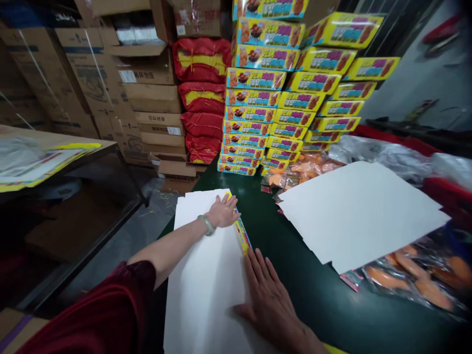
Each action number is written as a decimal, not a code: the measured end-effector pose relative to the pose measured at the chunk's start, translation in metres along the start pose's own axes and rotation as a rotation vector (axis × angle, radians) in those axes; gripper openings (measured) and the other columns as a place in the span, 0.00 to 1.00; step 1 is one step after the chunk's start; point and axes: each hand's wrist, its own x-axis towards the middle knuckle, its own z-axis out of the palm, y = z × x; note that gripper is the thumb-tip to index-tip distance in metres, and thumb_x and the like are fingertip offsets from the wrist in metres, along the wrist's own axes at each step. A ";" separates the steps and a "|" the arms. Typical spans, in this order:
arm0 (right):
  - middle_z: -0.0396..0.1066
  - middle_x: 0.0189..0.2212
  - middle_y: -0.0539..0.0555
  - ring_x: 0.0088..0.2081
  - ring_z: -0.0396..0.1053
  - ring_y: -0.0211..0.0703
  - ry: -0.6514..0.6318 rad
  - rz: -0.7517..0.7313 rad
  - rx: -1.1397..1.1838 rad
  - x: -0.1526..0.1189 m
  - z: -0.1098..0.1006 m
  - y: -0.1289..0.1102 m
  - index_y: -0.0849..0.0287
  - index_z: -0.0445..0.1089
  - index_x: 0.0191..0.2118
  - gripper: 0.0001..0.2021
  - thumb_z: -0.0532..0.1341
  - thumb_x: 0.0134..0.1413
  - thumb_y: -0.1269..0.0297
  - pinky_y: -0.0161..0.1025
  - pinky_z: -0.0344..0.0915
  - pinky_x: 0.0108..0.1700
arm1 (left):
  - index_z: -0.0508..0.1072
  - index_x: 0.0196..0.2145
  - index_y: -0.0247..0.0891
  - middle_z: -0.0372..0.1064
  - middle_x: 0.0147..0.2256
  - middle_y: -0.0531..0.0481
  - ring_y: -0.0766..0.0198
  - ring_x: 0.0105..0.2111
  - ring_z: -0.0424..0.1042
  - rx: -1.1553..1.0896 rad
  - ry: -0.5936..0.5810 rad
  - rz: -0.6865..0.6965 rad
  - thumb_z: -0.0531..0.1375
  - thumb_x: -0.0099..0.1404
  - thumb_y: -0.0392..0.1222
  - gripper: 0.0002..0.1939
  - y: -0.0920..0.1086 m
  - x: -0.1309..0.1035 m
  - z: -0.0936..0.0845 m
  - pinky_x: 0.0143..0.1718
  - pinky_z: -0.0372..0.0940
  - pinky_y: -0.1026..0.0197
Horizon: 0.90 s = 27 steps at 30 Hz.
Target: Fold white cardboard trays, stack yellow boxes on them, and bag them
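Observation:
A large white card sheet lies on the dark green table, with a narrow printed yellow flap folded up along its right edge. My left hand, with a pale green bangle at the wrist, rests palm down on the sheet near the flap's far end, fingers spread. Lower along the same edge, my right hand lies flat, its fingertips at the near end of the printed strip and its thumb over the white surface. Neither hand grips anything.
More white card lies at the right over bagged orange pieces. Stacked yellow boxes stand at the table's back. Red bundles and cardboard cartons are behind. A side table holds printed sheets at the left.

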 end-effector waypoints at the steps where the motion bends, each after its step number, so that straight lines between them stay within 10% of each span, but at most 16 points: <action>1: 0.39 0.63 0.70 0.63 0.36 0.63 0.035 -0.041 -0.008 -0.002 0.005 0.001 0.74 0.48 0.62 0.46 0.48 0.50 0.37 0.58 0.47 0.60 | 0.50 0.61 0.29 0.43 0.63 0.40 0.46 0.62 0.41 -0.007 -0.014 -0.019 0.41 0.65 0.55 0.34 -0.003 0.006 0.002 0.57 0.44 0.38; 7: 0.38 0.62 0.73 0.63 0.38 0.66 0.078 -0.222 0.006 0.003 0.015 0.016 0.74 0.44 0.63 0.50 0.52 0.45 0.35 0.59 0.53 0.56 | 0.48 0.61 0.30 0.38 0.64 0.41 0.49 0.63 0.37 -0.036 -0.050 -0.053 0.40 0.64 0.59 0.36 -0.012 0.049 0.005 0.59 0.41 0.41; 14: 0.44 0.62 0.66 0.62 0.45 0.56 -0.148 -0.146 0.049 0.039 -0.031 0.070 0.68 0.44 0.64 0.42 0.51 0.52 0.42 0.57 0.48 0.60 | 0.42 0.63 0.30 0.34 0.63 0.31 0.42 0.63 0.35 -0.062 -0.119 -0.161 0.37 0.64 0.61 0.38 -0.020 0.078 -0.014 0.56 0.41 0.35; 21: 0.56 0.58 0.59 0.61 0.51 0.50 -0.183 0.048 -0.059 0.051 -0.049 0.124 0.58 0.56 0.59 0.24 0.48 0.59 0.56 0.56 0.48 0.59 | 0.47 0.62 0.43 0.38 0.63 0.34 0.38 0.61 0.40 -0.092 -0.265 0.028 0.50 0.56 0.68 0.43 -0.045 -0.050 -0.051 0.55 0.44 0.36; 27: 0.57 0.56 0.64 0.56 0.57 0.54 0.105 0.031 -0.053 0.017 -0.070 0.066 0.60 0.58 0.57 0.31 0.56 0.51 0.47 0.51 0.56 0.53 | 0.59 0.57 0.42 0.51 0.59 0.36 0.42 0.60 0.47 -0.215 -0.231 0.455 0.61 0.52 0.62 0.39 -0.030 -0.160 -0.053 0.56 0.48 0.43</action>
